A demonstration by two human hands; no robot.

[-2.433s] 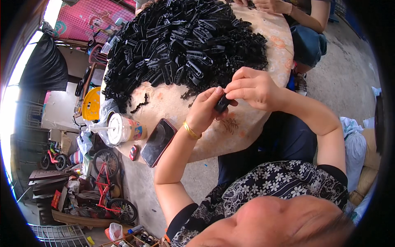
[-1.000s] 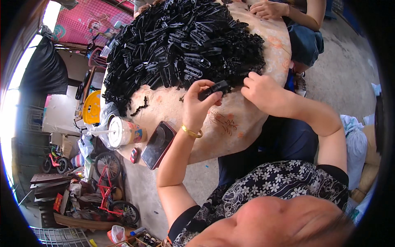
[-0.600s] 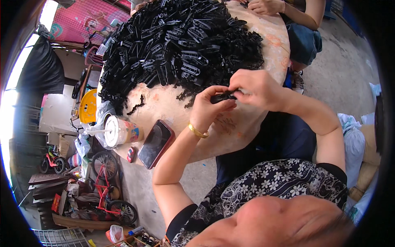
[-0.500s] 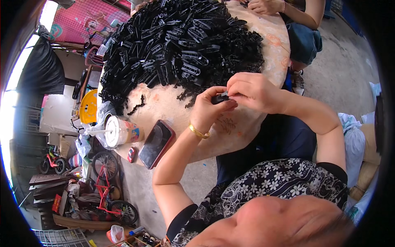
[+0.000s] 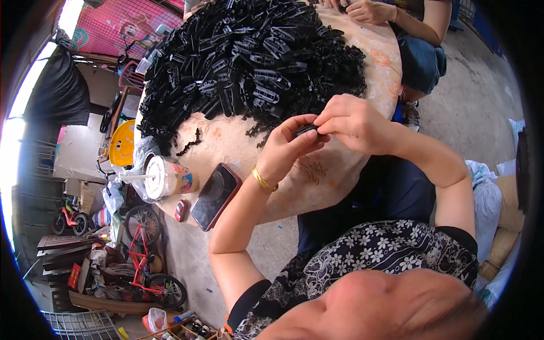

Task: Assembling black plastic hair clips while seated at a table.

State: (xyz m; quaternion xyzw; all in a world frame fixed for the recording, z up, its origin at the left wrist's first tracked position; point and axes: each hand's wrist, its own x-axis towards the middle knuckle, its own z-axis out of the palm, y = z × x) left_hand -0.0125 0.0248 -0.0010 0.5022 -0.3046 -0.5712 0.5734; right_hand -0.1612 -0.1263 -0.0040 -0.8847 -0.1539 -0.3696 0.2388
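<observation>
My left hand (image 5: pixel 283 148) pinches a small black plastic piece (image 5: pixel 306 130) between thumb and fingers, over the near part of a round table. From the right, my right hand (image 5: pixel 356 126) comes in with its fingertips closed on the other end of that piece. Most of the piece is covered by my fingers, so its full shape is hidden. Just beyond both hands rises a large heap of black plastic parts (image 5: pixel 226 62), many long with slotted, window-like openings. Smaller, jagged black bits lie along the heap's near edge.
Beside my left forearm lie a phone (image 5: pixel 216 196), a lidded cup with a straw (image 5: pixel 164 178) and a tiny red toy car (image 5: pixel 181 211). A patterned cloth (image 5: pixel 334 190) covers the table. Across it, another person's hand (image 5: pixel 371 11) rests at the edge. Bicycles stand at left.
The black piece has turned in my fingers and less of it shows. My right hand's fingers have shifted slightly on it, while both hands stay in nearly the same place.
</observation>
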